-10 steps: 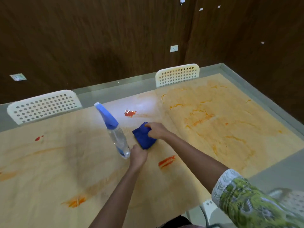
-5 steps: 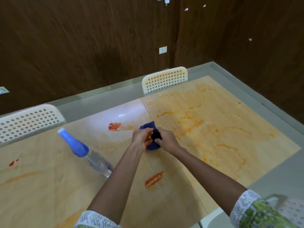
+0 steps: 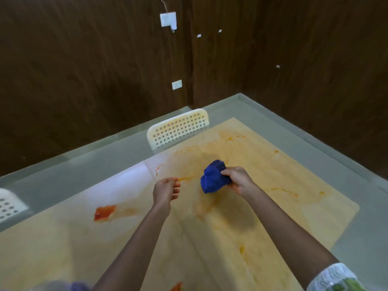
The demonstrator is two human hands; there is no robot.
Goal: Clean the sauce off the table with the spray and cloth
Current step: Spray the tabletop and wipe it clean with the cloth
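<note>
A bunched blue cloth (image 3: 213, 179) is gripped by my right hand (image 3: 238, 180) just above the light wooden table (image 3: 315, 206). My left hand (image 3: 165, 189) hovers to the left of the cloth with loosely curled fingers, holding nothing. A thick red sauce blot (image 3: 104, 212) lies on the table left of my left forearm. Orange smears (image 3: 283, 189) spread over the right half of the table. A second red streak (image 3: 177, 287) shows at the bottom edge. The spray bottle (image 3: 69, 286) is only a blurred blue shape at the bottom left.
A white perforated chair (image 3: 178, 128) stands at the far side of the table, and another chair (image 3: 9, 203) is at the left edge. Dark wood walls meet in a corner behind, with sockets (image 3: 176, 84) on them. Grey floor surrounds the table.
My left hand set down the spray bottle, joined the cloth, then let go and moved left. My right hand lifted the cloth to the right. The view shifted right, pushing the bottle to the bottom edge.
</note>
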